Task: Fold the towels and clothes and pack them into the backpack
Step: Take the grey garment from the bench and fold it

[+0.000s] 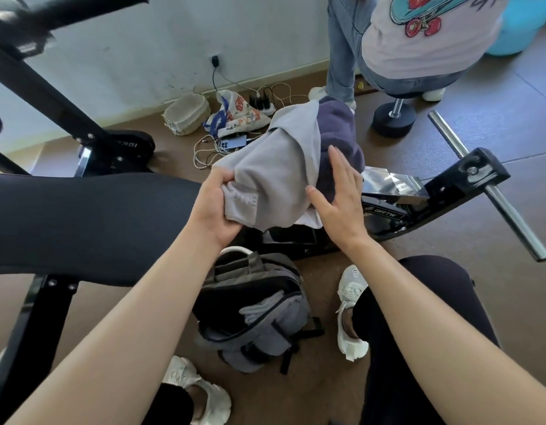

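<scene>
Gym floor (526, 118); bench label (385, 214) perhaps "GRTW"; garment (274, 179) in left hand (216, 210)

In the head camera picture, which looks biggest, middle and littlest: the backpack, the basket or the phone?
Largest: the backpack, though being nearest the camera helps it.
Middle: the basket.
Smallest: the phone.

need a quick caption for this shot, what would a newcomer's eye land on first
The pale grey garment bunched with a dark purple cloth at mid-frame draws the eye: the left hand grips its hem while the right hand lies flat-fingered against the purple side. Directly below sits the grey backpack, unzipped, with grey fabric already inside. A second person in a skateboard-print shirt fills the top right corner.
</scene>
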Demonstrator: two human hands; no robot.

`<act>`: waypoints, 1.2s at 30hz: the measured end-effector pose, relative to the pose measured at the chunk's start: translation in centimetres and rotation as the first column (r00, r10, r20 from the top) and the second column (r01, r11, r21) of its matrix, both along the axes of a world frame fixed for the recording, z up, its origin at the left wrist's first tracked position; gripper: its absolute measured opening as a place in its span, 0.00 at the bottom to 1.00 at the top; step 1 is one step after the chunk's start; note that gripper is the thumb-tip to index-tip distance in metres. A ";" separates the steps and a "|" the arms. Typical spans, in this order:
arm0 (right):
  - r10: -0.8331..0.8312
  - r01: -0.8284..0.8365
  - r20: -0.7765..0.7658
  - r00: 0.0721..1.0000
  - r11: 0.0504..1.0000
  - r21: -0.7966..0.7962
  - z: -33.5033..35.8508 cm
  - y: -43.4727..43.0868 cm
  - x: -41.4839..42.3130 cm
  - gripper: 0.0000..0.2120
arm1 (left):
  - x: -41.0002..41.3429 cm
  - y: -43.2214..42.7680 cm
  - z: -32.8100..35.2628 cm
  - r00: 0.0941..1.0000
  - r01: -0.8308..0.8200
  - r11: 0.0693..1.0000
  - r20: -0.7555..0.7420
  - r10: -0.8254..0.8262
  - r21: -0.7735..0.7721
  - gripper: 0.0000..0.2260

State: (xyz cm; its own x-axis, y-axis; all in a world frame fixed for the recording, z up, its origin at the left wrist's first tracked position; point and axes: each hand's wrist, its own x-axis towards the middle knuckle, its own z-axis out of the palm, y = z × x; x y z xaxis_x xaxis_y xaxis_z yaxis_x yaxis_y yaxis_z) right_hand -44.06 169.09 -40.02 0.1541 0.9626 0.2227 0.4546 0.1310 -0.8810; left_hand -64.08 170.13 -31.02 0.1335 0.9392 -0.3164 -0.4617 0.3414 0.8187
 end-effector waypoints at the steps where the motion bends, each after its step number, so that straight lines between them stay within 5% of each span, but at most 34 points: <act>1: -0.004 0.005 0.014 1.000 1.000 -0.010 -0.1 0.2 0.0 0.37 | -0.3 -0.2 0.0 1.000 -0.015 1.000 -0.018 0.015 0.013 0.21; 8: -0.048 0.056 0.195 0.980 0.998 -0.038 -1.0 0.8 -0.4 0.39 | -5.8 -1.6 0.1 0.980 -0.175 0.982 -0.115 0.166 -0.072 0.17; 14: -0.139 0.135 0.153 0.978 0.990 0.038 -1.2 1.3 -1.6 0.35 | -10.8 -5.0 -0.3 0.913 -0.347 0.928 -0.274 0.302 -0.134 0.10; 19: -0.285 0.284 0.031 0.958 0.958 0.026 -0.7 0.6 -2.3 0.30 | -11.4 -7.8 -0.9 0.918 -0.267 0.957 -0.330 0.218 -0.111 0.20; 23: -0.309 0.310 0.027 0.951 0.950 -0.039 -1.1 0.0 -3.2 0.37 | -11.2 -9.7 -2.2 0.922 -0.197 0.973 -0.358 0.143 -0.118 0.12; 28: -0.472 0.478 0.219 0.854 0.878 0.030 -0.2 -1.5 -3.8 0.43 | -11.9 -12.9 -4.0 0.914 -0.185 0.972 -0.388 0.116 -0.146 0.07; 30: -0.399 0.360 0.207 0.893 0.911 0.202 0.4 -3.7 -5.2 0.36 | -12.3 -13.9 -4.1 0.928 -0.211 0.956 -0.349 0.129 -0.206 0.22; 32: -0.078 -0.001 0.251 0.965 0.954 0.301 -0.2 -5.9 -6.9 0.29 | -12.0 -14.9 -3.7 0.944 -0.190 0.950 -0.313 0.107 -0.247 0.24; 34: 0.387 -0.432 0.283 0.877 0.895 0.115 -1.3 -7.6 -8.5 0.35 | -11.6 -15.6 -3.5 0.960 -0.172 0.947 -0.261 0.099 -0.272 0.21; 36: 0.623 -0.631 0.361 0.694 0.767 -0.112 -2.4 -8.9 -9.8 0.44 | -11.1 -15.7 -3.4 0.947 -0.232 0.944 -0.275 0.165 -0.235 0.20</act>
